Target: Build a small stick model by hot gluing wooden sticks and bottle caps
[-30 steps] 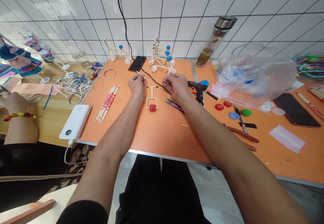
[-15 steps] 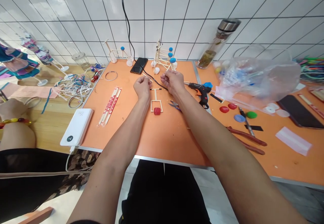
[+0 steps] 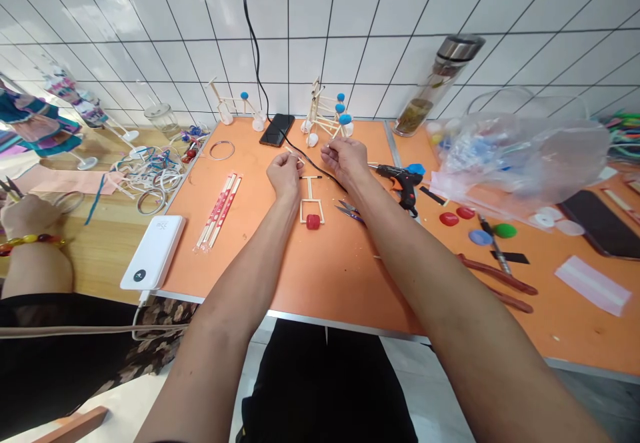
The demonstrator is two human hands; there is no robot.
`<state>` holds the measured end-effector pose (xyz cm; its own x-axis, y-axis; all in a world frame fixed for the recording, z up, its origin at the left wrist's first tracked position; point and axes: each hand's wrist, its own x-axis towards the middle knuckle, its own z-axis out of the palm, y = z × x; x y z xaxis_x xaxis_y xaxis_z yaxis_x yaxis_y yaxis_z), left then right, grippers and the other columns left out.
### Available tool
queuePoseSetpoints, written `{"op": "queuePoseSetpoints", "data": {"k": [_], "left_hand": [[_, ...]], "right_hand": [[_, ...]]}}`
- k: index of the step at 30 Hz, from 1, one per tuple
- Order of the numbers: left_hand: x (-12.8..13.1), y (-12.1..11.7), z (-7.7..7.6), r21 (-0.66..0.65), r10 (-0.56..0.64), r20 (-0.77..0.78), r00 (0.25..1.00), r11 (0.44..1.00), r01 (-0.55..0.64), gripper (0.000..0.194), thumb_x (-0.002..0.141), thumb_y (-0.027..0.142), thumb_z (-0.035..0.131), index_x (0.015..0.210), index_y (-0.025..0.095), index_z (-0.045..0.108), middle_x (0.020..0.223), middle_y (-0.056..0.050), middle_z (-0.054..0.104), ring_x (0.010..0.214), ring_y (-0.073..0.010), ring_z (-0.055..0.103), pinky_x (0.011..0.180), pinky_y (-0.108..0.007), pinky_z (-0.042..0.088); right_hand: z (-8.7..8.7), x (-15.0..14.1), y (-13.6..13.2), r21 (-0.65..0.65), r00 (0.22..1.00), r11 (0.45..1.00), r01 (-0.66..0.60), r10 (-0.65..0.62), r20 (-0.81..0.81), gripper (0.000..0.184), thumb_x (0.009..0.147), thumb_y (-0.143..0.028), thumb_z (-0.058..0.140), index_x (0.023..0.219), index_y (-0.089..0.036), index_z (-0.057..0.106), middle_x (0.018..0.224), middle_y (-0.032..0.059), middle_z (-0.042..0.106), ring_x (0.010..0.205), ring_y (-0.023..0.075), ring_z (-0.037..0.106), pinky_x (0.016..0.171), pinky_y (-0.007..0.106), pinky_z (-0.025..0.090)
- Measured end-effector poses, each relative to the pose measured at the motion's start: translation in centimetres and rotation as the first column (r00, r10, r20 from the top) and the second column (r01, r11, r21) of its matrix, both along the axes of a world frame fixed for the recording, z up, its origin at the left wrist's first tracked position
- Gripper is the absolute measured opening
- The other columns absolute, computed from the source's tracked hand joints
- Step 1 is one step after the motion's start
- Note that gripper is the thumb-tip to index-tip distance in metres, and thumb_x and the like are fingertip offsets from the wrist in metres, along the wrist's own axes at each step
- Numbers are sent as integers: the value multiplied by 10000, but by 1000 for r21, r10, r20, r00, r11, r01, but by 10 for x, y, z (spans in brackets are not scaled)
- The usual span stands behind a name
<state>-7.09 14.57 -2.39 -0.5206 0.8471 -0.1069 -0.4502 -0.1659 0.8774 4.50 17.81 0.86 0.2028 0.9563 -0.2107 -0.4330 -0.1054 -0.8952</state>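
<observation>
My left hand [image 3: 284,173] and my right hand [image 3: 344,158] hover over the orange table [image 3: 280,249], fingers pinched on small thin wooden sticks near a black cable [image 3: 315,165]. Just below them lies a small stick frame with a red cap [image 3: 312,211]. Purple-handled scissors [image 3: 350,210] lie right of it, under my right wrist. A stick model with blue caps [image 3: 327,120] stands behind the hands.
A black glue gun [image 3: 403,179], coloured bottle caps [image 3: 473,223], red pliers [image 3: 500,281] and a plastic bag [image 3: 515,156] lie to the right. Wrapped chopsticks [image 3: 219,211], a white power bank [image 3: 154,251] and another person's hand [image 3: 27,219] are on the left. A phone [image 3: 277,129] and bottle [image 3: 437,86] stand by the wall.
Both hands have drawn closer together above the stick frame. The camera has shifted slightly, so the scene sits a little lower and to the right.
</observation>
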Motion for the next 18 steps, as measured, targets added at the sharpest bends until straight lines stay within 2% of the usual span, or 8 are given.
{"op": "queuePoseSetpoints", "data": {"k": [18], "left_hand": [[0,0,-1,1,-8,-13,1000,1000,8,268,997,81,707,744,170,688,709,35,681,560,-68,612,554,-196,487]], "right_hand": [[-2,-2,0,28,1000,1000,-1,1,-23,290,993,30,613,802,-187,619,625,-50,663,612,73,698,597,143,619]]}}
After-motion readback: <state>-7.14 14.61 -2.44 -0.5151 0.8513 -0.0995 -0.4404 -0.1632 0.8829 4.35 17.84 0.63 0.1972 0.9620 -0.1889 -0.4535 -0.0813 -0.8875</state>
